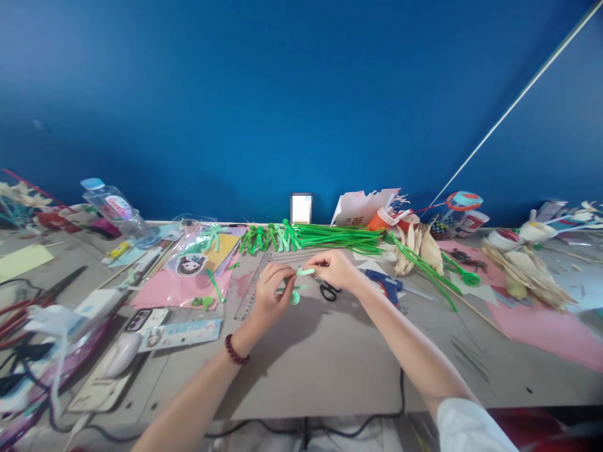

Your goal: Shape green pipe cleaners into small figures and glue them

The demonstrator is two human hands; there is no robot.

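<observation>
Near the middle of the table, my left hand (273, 290) is closed on a light green fuzzy piece (294, 297) with a round coil and strips sticking out to the right. My right hand (333, 269) pinches a pale green strip (306, 272) just beside the left fingertips. Black-handled scissors (328, 292) lie under the right hand, their blades partly hidden. Behind the hands are a long bundle of green stems (342, 237) and a row of green twisted figures (271, 238). A clear ruler (249, 295) lies left of my left hand.
A blue glue gun (387, 284) lies right of my right hand. Farther left are a pink sheet with plastic bags (176, 285), a white mouse (123, 355) and a tilted bottle (113, 204). Orange cups (380, 218) and dry husks (421, 248) stand back right. A lit phone (301, 208) leans on the wall.
</observation>
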